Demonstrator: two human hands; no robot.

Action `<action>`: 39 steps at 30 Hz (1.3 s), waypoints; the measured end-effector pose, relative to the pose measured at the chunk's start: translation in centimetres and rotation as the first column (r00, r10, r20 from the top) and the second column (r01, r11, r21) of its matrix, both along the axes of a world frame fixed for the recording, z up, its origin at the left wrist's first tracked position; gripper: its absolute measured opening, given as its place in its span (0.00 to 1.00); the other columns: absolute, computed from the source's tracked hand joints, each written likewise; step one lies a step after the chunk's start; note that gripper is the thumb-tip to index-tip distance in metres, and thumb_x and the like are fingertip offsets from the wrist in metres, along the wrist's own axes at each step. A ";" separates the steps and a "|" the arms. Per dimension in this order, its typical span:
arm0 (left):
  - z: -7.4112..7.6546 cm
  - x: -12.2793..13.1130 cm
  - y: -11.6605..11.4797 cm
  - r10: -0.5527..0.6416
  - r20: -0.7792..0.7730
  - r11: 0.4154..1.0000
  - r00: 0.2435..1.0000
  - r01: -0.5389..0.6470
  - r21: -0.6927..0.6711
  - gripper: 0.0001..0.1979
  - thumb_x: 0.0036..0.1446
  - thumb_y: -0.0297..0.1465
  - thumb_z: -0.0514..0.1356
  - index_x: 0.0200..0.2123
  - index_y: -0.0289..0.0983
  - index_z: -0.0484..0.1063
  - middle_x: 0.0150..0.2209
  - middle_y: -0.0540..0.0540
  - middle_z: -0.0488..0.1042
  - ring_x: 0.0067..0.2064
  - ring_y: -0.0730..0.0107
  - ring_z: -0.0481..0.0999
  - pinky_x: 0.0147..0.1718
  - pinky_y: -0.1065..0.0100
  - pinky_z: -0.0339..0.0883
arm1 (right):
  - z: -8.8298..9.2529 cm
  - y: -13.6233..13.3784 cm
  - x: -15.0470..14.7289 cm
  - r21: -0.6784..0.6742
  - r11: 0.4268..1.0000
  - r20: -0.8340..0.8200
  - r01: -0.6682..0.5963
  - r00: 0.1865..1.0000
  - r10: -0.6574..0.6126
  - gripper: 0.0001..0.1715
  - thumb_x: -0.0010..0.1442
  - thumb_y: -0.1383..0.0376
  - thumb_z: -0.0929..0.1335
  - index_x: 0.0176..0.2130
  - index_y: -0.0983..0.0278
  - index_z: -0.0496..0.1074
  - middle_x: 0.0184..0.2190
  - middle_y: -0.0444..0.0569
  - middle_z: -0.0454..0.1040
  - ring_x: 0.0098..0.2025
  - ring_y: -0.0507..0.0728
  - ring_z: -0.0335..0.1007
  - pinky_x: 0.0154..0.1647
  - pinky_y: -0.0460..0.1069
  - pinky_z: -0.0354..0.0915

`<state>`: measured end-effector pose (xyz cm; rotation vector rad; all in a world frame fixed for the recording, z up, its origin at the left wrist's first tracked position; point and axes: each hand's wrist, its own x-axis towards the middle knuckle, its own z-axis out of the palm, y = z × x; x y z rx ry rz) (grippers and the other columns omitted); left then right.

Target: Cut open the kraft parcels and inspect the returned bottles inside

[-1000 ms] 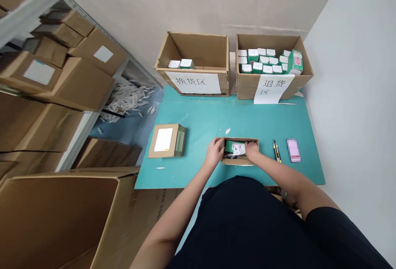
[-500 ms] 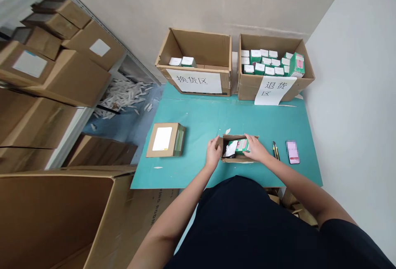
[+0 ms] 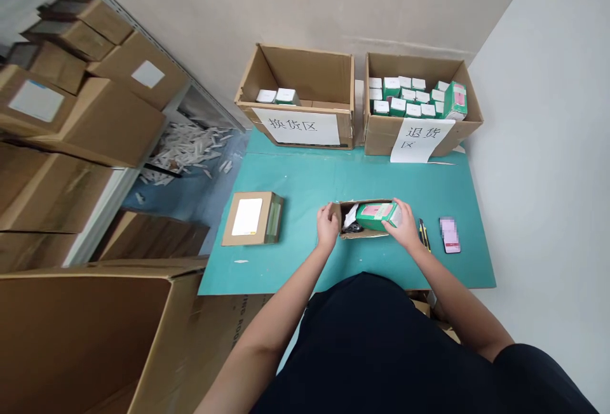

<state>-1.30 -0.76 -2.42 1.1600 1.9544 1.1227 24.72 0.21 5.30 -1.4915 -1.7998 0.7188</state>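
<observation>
An open small carton point(image 3: 365, 234) sits on the teal table in front of me. My left hand point(image 3: 328, 226) grips its left end flap. My right hand point(image 3: 403, 227) is closed around the right end of a green box with a pink panel point(image 3: 376, 215), which lies tilted with its right end raised over the carton's rim. Inside the carton, left of the green box, are crumpled white paper point(image 3: 351, 216) and something dark that I cannot make out.
A closed carton point(image 3: 252, 218) with a white label lies on the left. Two large signed cartons point(image 3: 305, 77) point(image 3: 424, 131) holding boxes stand at the back. A cutter point(image 3: 424, 235) and a phone point(image 3: 450, 235) lie right. Shelved cartons point(image 3: 114, 122) fill the left side.
The green box has been lifted partly out of the small carton, its right end rising with my right hand. My left hand stays at the carton's left end.
</observation>
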 end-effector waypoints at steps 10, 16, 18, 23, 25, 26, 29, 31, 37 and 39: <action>3.4 -0.4 -1.5 -0.094 0.017 0.994 0.995 0.093 0.052 0.21 0.65 0.38 0.56 0.58 0.38 0.71 0.68 0.37 0.60 0.69 0.53 0.60 0.67 0.51 0.56 | 1.9 -1.8 3.8 -0.237 0.928 -0.547 0.287 0.750 -0.372 0.32 0.57 0.53 0.71 0.58 0.59 0.65 0.57 0.53 0.71 0.59 0.61 0.68 0.61 0.58 0.64; 7.6 2.6 -5.3 -0.415 0.347 0.904 0.841 0.336 0.265 0.44 0.57 0.57 0.60 0.69 0.40 0.56 0.67 0.34 0.63 0.67 0.49 0.65 0.63 0.50 0.62 | 2.5 -3.7 3.1 -0.498 0.859 -0.733 0.118 0.472 -0.490 0.30 0.60 0.48 0.68 0.57 0.57 0.69 0.48 0.49 0.79 0.48 0.60 0.77 0.51 0.58 0.71; 9.1 3.7 -6.2 -0.499 0.419 0.866 0.759 0.417 0.276 0.54 0.46 0.58 0.68 0.69 0.40 0.55 0.66 0.33 0.65 0.66 0.44 0.67 0.62 0.48 0.64 | 2.4 -4.4 2.0 -0.553 0.833 -0.747 0.022 0.430 -0.508 0.30 0.61 0.45 0.66 0.56 0.58 0.72 0.48 0.50 0.80 0.48 0.62 0.77 0.51 0.60 0.71; 12.0 4.7 -6.7 -0.509 0.425 0.854 0.749 0.502 0.138 0.48 0.35 0.49 0.77 0.59 0.37 0.69 0.54 0.35 0.77 0.57 0.40 0.75 0.56 0.44 0.70 | 1.9 -6.0 -1.2 -0.549 0.811 -0.763 -0.204 0.518 -0.387 0.38 0.64 0.38 0.59 0.55 0.61 0.74 0.50 0.57 0.80 0.52 0.69 0.76 0.52 0.65 0.71; 12.6 4.4 -6.5 -0.512 0.435 0.853 0.741 0.500 0.153 0.47 0.33 0.46 0.78 0.57 0.38 0.71 0.51 0.36 0.79 0.54 0.41 0.77 0.53 0.44 0.72 | 1.6 -6.5 -2.0 -0.548 0.795 -0.760 -0.260 0.553 -0.343 0.40 0.64 0.37 0.57 0.56 0.62 0.73 0.51 0.58 0.79 0.53 0.69 0.76 0.52 0.66 0.71; 12.9 4.1 -6.5 -0.516 0.438 0.852 0.736 0.497 0.167 0.46 0.32 0.45 0.78 0.56 0.38 0.71 0.51 0.37 0.79 0.53 0.41 0.78 0.53 0.45 0.72 | 1.5 -6.8 -2.1 -0.555 0.780 -0.756 -0.290 0.566 -0.328 0.41 0.65 0.37 0.57 0.57 0.62 0.72 0.51 0.58 0.79 0.53 0.69 0.76 0.52 0.66 0.71; 13.2 3.1 -6.8 -0.532 0.461 0.839 0.711 0.516 0.173 0.42 0.34 0.45 0.78 0.53 0.38 0.73 0.50 0.37 0.79 0.53 0.42 0.77 0.53 0.45 0.72 | 1.3 -7.7 -1.4 -0.566 0.720 -0.762 -0.402 0.588 -0.270 0.41 0.63 0.36 0.58 0.56 0.62 0.72 0.50 0.59 0.80 0.52 0.68 0.76 0.51 0.66 0.72; 13.0 2.6 -7.3 -0.543 0.502 0.823 0.673 0.547 0.156 0.40 0.35 0.46 0.77 0.52 0.38 0.74 0.50 0.37 0.79 0.53 0.43 0.77 0.52 0.46 0.72 | 1.3 -8.3 -0.3 -0.545 0.677 -0.785 -0.495 0.586 -0.204 0.41 0.58 0.36 0.65 0.56 0.62 0.72 0.49 0.59 0.80 0.52 0.68 0.77 0.51 0.66 0.72; 11.5 2.7 -9.0 -0.424 0.561 0.900 0.711 0.398 0.175 0.45 0.41 0.48 0.75 0.61 0.42 0.66 0.57 0.37 0.74 0.55 0.49 0.76 0.47 0.55 0.75 | 1.0 -9.5 0.3 -0.488 0.663 -0.789 -0.567 0.612 -0.057 0.46 0.48 0.47 0.77 0.61 0.58 0.65 0.56 0.57 0.75 0.55 0.66 0.74 0.56 0.63 0.70; 11.2 3.2 -9.7 -0.396 0.533 0.916 0.748 0.361 0.173 0.47 0.41 0.47 0.75 0.62 0.42 0.64 0.59 0.36 0.71 0.57 0.49 0.74 0.47 0.56 0.75 | 0.2 -9.8 -0.6 -0.448 0.754 -0.734 -0.480 0.679 -0.003 0.48 0.49 0.47 0.77 0.62 0.58 0.63 0.58 0.57 0.72 0.57 0.66 0.72 0.57 0.63 0.69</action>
